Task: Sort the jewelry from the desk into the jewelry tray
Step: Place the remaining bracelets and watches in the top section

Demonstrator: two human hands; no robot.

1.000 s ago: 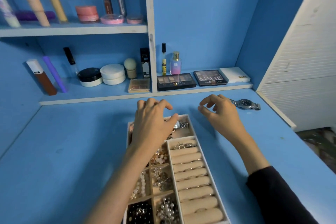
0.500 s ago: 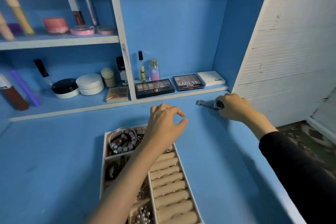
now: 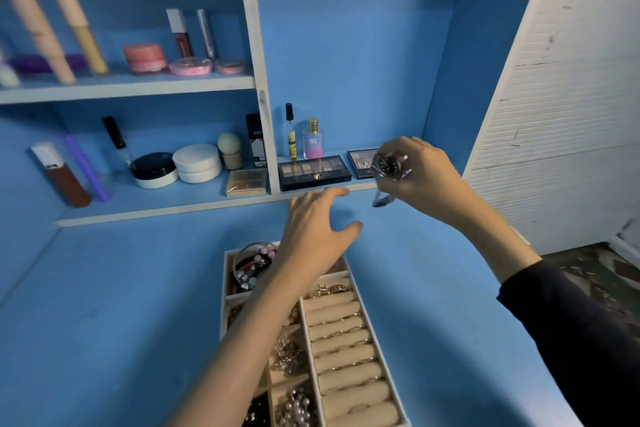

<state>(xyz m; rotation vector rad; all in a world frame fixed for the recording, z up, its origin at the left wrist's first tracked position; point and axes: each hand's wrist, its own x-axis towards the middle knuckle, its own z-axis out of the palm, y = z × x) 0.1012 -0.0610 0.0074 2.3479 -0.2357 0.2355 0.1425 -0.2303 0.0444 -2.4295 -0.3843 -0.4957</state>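
- Steel-coloured watch (image 3: 389,165), with a round dark dial and a link strap hanging limp, is held above the desk (image 3: 121,305) near its far right corner. The right hand (image 3: 422,180) pinches it by the case, probably so the strap swings free.
- Left hand (image 3: 315,236), fingers spread and holding nothing, hovers over the far end of the jewelry tray (image 3: 225,274), seemingly ready to receive the strap.
- The tray sits towards the desk's near edge. Padded beige ring rolls (image 3: 346,357) line its right side, and glossy beaded bracelets (image 3: 251,265) coil in its far left compartment.
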